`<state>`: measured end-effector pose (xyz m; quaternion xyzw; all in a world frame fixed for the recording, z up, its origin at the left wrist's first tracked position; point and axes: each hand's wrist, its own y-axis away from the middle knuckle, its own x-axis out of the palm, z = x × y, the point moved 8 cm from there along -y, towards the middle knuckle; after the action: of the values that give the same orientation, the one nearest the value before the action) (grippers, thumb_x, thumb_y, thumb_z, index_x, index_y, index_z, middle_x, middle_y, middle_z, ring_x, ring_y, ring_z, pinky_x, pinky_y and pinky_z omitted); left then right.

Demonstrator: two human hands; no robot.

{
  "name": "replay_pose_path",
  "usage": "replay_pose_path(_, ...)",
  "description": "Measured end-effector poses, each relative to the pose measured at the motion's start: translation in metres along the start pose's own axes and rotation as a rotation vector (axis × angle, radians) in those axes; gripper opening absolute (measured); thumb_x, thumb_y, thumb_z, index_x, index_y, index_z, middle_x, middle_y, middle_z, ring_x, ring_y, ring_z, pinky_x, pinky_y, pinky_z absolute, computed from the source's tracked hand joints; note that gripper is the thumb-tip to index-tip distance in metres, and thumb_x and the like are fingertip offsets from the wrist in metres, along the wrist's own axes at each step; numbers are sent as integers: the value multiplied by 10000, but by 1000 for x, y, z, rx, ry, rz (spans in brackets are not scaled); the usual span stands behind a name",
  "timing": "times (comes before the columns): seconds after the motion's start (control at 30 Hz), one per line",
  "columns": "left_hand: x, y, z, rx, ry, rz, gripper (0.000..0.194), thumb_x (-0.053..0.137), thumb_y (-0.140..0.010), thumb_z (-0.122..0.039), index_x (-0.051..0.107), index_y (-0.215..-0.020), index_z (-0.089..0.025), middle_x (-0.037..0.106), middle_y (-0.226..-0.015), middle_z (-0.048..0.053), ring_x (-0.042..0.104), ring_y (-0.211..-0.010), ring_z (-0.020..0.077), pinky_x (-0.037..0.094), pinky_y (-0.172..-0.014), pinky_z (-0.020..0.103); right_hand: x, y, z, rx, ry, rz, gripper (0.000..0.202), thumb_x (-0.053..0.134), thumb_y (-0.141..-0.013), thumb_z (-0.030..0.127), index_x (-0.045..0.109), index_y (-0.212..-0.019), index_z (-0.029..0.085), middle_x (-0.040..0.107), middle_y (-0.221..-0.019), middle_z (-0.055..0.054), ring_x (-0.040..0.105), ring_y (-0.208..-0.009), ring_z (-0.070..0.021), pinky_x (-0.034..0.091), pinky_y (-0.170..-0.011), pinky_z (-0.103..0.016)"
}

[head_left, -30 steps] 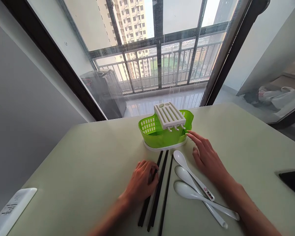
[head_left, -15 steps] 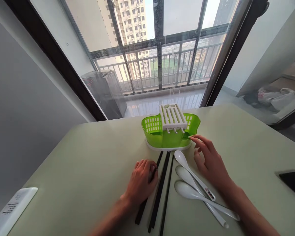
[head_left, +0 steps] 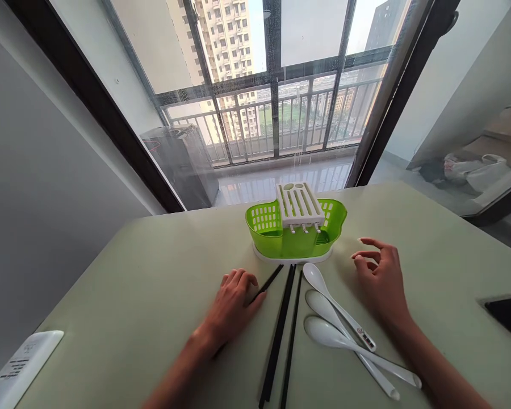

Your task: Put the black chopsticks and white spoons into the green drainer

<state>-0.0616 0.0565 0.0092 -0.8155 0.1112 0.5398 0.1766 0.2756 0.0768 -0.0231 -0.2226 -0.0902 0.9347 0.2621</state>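
My left hand (head_left: 234, 301) lies low over the table with its fingers curled round black chopsticks (head_left: 269, 282); the tip end sticks out past my thumb, and most of their length is hidden under the hand and wrist. To its right lie more black chopsticks (head_left: 280, 335) and a single dark stick (head_left: 292, 338). Three white spoons (head_left: 344, 318) rest beside them, their handles crossing. My right hand (head_left: 381, 275) hovers right of the spoons, fingers bent and apart, holding nothing. Behind the cutlery stands a green cutlery holder (head_left: 268, 245) with a white slotted top (head_left: 300, 204).
A pale green table (head_left: 153, 272) carries everything. At the right edge lies a black flat object (head_left: 509, 318), at the left edge a white object with printed text (head_left: 23, 360). Beyond the table is a glass window (head_left: 306, 108).
My left hand has slid left, drawing chopsticks away from the others. My right hand has moved right, away from the green holder's edge, and its fingers are more bent.
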Motion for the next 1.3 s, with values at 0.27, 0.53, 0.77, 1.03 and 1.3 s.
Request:
replay_pose_path(0.27,-11,-2,31,-70,-107,-55,178,588,-1000,-376,581,-976,-200,638,-1010,50,570,-951,244,450,-907,438,4,-3,-12,83,-17,24,264,596,-873,364,591,-1085,207,572,-1291,-128,669,-898,-220,571,-710,-378)
replay_pose_path(0.53,-11,0,29,-81,-115,-158,308,419,-1055,-471,534,-963,-200,640,-986,64,590,-900,237,476,-847,403,5,-5,-17,108,-11,43,261,596,-847,367,590,-1057,212,590,-1285,-103,672,-891,-207,563,-713,-363)
replay_pose_path(0.77,-16,5,32,-191,-94,-155,300,346,-1080,-442,536,-1031,-215,660,-826,10,604,-661,188,397,-618,305,7,-5,-18,89,-8,55,245,580,-847,360,596,-1036,205,592,-1283,-115,677,-838,-192,556,-716,-364)
replay_pose_path(1.03,-72,0,19,-143,255,-471,342,404,-1058,-449,590,-891,-216,532,-644,-39,459,-523,119,371,-559,253,7,-7,-17,78,-5,51,235,559,-831,320,607,-1028,201,610,-1217,-98,667,-788,-170,552,-737,-352)
replay_pose_path(1.3,-165,-38,-56,-32,655,-620,327,410,-1067,-455,591,-929,-220,623,-828,12,677,-968,189,500,-943,324,11,-8,-16,38,19,92,269,531,-824,308,666,-1024,188,588,-1130,-92,679,-753,-170,566,-790,-369)
